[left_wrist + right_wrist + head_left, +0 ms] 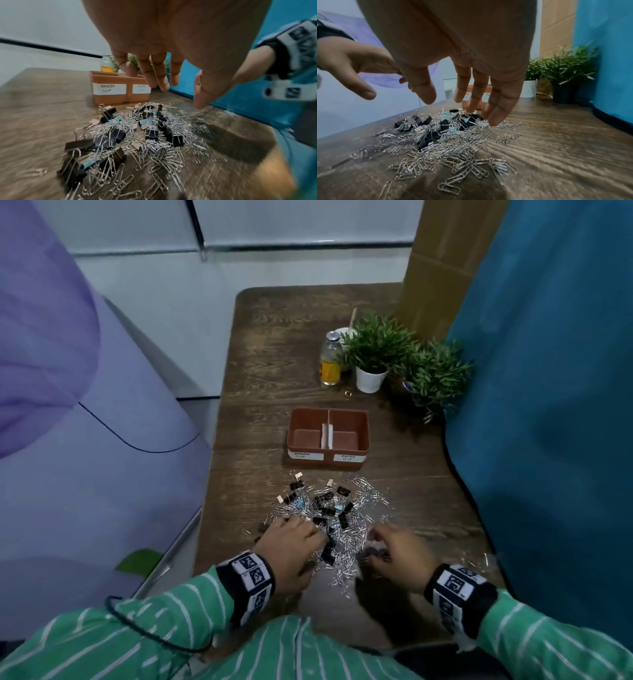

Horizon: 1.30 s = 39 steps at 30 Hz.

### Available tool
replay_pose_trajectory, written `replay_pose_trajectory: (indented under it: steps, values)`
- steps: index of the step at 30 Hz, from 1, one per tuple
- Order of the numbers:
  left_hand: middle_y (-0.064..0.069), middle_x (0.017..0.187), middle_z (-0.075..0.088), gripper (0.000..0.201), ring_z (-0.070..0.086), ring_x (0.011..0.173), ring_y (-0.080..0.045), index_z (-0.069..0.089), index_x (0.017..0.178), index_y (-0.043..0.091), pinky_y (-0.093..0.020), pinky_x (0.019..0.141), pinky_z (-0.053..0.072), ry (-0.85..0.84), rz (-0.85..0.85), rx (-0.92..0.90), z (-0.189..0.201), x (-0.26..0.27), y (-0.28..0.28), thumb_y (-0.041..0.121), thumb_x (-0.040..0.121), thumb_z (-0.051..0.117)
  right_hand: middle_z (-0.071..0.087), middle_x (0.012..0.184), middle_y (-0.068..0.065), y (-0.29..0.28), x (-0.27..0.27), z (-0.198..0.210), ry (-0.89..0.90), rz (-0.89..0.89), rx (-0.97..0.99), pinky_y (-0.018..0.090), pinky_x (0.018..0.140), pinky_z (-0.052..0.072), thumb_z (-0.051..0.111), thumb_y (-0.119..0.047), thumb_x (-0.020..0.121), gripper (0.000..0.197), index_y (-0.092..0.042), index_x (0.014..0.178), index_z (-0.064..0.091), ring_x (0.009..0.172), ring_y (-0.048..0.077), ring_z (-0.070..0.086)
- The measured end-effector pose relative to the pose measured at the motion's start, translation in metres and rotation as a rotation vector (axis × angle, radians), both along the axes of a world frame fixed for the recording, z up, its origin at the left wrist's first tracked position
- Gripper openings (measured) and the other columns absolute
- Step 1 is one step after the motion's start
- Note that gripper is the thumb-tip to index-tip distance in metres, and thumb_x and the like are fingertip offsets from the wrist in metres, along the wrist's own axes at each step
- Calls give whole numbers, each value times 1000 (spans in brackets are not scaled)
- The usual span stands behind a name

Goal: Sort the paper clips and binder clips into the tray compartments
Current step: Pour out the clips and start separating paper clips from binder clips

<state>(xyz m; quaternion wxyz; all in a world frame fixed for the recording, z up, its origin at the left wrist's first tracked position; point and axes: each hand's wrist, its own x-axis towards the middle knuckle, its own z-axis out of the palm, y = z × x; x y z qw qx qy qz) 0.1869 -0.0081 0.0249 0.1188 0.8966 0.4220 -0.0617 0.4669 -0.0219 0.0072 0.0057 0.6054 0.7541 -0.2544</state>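
Note:
A mixed heap of silver paper clips and black binder clips lies on the wooden table. Behind it stands a brown two-compartment tray, labelled binder clip on the left and paper clip on the right; both compartments look bare. My left hand hovers over the heap's near left side with straight fingers, holding nothing. My right hand hangs over the near right side, fingers relaxed and spread, also holding nothing.
A small glass bottle of yellow liquid and two potted plants stand at the back right. A small metal ring lies near them. A blue fabric wall borders the table's right edge.

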Motion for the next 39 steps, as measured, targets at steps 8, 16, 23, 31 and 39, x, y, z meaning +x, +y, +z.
replay_pose_trajectory:
  steps: [8,16,23,31,39]
  values:
    - [13,127,52,76,49,114,-11,35,143,35,-37,103,43,-100,378,-155,-14,0,0,52,78,69,56,123,-7,10,-9,-19,-4,-85,-58,31,94,48,69,-44,85,47,-33,128,51,114,17,53]
    - [16,113,57,61,55,100,-5,42,138,33,-23,82,49,-193,554,-296,-39,-10,-8,43,83,68,32,155,0,16,-30,-37,-153,-161,-140,55,106,44,68,-71,72,94,-37,150,27,136,32,35]
    - [2,129,49,66,59,108,-20,40,141,24,-35,90,54,13,493,-300,-46,-1,-1,38,83,67,36,145,5,17,-57,-48,-207,-200,-143,53,99,51,76,-60,75,91,-31,148,30,135,37,35]
    - [2,125,48,79,60,102,-19,35,145,24,-35,82,58,30,376,-279,-59,6,9,44,79,74,65,113,4,24,-55,-52,-149,-125,-76,32,87,57,68,-12,87,23,-20,109,71,92,22,65]
    - [2,120,53,45,54,109,-19,50,128,23,-38,91,53,-10,373,-164,-54,6,77,41,88,61,67,95,1,34,-47,-53,-100,-212,-87,23,78,52,64,-18,91,13,-19,95,76,81,16,63]
